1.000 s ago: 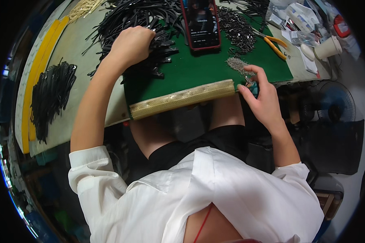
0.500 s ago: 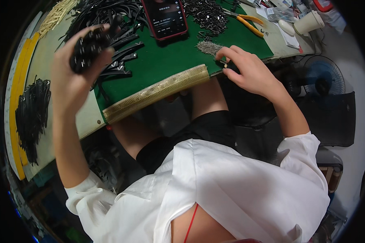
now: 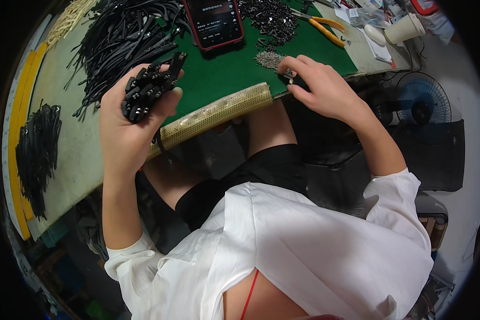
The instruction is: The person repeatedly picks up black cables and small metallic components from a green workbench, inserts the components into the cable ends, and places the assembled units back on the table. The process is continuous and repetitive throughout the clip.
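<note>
My left hand [image 3: 124,125] is closed around a bundle of black straps [image 3: 146,93], held above the left part of the green mat. Their black ends with shiny metal bits stick up out of the grip, and one end points to the upper right. Over the mat's right front edge, my right hand [image 3: 320,85] is pinched on a small dark tool [image 3: 292,80] with a pale tip; most of it is hidden by the fingers. Just beyond those fingertips lies a heap of tiny silvery metal parts [image 3: 269,59].
A large pile of black straps [image 3: 120,48] lies at the back left, a smaller one [image 3: 38,154] farther left. A phone [image 3: 214,24], black small parts [image 3: 272,21] and orange-handled pliers [image 3: 328,32] lie at the back. A mesh-covered roll [image 3: 218,114] lines the front edge.
My left hand has moved right and slightly down with the bundle, away from the strap pile. My right hand has shifted slightly left and keeps its pinch.
</note>
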`<state>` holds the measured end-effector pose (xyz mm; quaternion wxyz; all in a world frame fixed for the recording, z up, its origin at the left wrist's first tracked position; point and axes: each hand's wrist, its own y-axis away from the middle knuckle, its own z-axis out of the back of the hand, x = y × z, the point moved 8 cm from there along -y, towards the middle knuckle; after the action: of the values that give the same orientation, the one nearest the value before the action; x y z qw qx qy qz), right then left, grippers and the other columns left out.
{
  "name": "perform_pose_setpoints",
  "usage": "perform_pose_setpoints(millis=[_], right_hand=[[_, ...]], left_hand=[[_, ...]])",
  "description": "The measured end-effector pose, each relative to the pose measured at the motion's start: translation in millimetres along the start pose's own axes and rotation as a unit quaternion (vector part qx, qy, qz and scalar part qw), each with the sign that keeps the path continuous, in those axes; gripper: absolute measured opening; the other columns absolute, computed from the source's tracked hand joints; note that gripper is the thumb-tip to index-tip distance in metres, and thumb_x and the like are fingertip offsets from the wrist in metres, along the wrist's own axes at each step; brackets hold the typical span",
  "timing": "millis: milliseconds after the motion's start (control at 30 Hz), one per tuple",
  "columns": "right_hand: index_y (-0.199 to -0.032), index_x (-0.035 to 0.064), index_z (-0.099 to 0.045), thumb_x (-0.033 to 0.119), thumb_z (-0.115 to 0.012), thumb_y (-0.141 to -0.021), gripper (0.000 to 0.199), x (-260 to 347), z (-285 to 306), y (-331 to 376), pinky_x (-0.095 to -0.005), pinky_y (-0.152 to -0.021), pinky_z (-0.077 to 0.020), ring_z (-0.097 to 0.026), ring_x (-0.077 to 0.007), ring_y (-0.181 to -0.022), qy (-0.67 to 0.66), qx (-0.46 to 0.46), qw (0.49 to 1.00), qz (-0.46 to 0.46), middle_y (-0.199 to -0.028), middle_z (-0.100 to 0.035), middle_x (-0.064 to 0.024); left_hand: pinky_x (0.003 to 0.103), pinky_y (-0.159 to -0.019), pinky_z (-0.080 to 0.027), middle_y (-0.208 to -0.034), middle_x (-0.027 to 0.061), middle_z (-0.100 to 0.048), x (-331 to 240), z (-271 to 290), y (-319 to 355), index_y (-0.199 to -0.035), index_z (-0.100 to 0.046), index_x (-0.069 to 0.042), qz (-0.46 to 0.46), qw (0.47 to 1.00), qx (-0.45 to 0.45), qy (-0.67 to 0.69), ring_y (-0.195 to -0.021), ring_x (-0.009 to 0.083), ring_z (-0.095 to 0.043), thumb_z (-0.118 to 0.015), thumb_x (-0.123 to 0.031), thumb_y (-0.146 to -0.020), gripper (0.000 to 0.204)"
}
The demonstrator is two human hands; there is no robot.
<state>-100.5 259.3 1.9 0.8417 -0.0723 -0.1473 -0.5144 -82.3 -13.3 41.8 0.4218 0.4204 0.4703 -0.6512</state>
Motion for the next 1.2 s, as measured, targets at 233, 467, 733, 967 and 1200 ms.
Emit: perform_pose_setpoints(millis=[233,467,733,967,1200], right_hand=[[-0.115,0.0092,-0.058,0.012,-0.062,-0.087,0.029,2.2,-0.3,-1.2,-0.0417,-0.082,-0.0516,-0.064,-0.0332,-0.095,0.01,0.006,1.0,0.007,-0.107,-0.063,-0.0118],[-0.117,0.0105,-0.058,0.01,-0.062,-0.086,0.031,11.1,2.7,-9.0,-0.0417,-0.078,-0.0516,-0.065,-0.0346,-0.088,0.045,0.031,0.998,0.009,-0.105,-0.062,-0.0135],[-0.122,0.0118,-0.059,0.012,-0.061,-0.087,0.035,25.1,7.7,-10.7,-0.0389,-0.072,-0.0513,-0.065,-0.0259,-0.079,-0.054,0.022,0.998,0.004,-0.101,-0.061,-0.0098],[-0.129,0.0123,-0.055,0.018,-0.063,-0.094,0.036,102.5,-3.8,-2.6,-0.0177,-0.038,-0.0374,-0.053,-0.0046,-0.049,-0.669,0.083,0.737,-0.042,-0.102,-0.056,-0.0047],[-0.129,0.0105,-0.053,0.02,-0.061,-0.095,0.035,110.3,-8.2,-4.7,-0.0175,-0.039,-0.0391,-0.053,-0.0045,-0.049,-0.702,0.077,0.706,-0.048,-0.097,-0.058,-0.0051]], left_hand=[[0.023,-0.068,-0.051,-0.088,0.002,-0.068,-0.4,-4.2,-0.7,-0.112,-0.065,0.002,-0.014,0.999,-0.013,-0.037,-0.075,0.0086,-0.064,-0.076,-0.002,-0.084,0.031],[0.022,-0.069,-0.05,-0.088,0.0022,-0.07,-2.7,-4.1,-0.1,-0.111,-0.066,0.001,-0.015,0.999,-0.035,-0.01,-0.076,0.0078,-0.063,-0.077,-0.004,-0.084,0.03],[0.023,-0.071,-0.049,-0.086,0.0104,-0.068,-31.6,-17.7,16.5,-0.106,-0.065,0.004,-0.214,0.949,-0.067,-0.22,-0.076,0.0129,-0.066,-0.072,0.004,-0.078,0.029],[0.028,-0.068,-0.053,-0.089,0.014,-0.069,-38.1,-34.0,17.9,-0.108,-0.066,0.002,-0.28,0.924,-0.086,-0.247,-0.074,0.0236,-0.07,-0.069,0.006,-0.07,0.038],[0.03,-0.061,-0.053,-0.083,0.0129,-0.068,-38.3,-32.5,20.7,-0.108,-0.066,0.002,-0.294,0.917,-0.092,-0.253,-0.069,0.0256,-0.068,-0.07,0.005,-0.064,0.044]])
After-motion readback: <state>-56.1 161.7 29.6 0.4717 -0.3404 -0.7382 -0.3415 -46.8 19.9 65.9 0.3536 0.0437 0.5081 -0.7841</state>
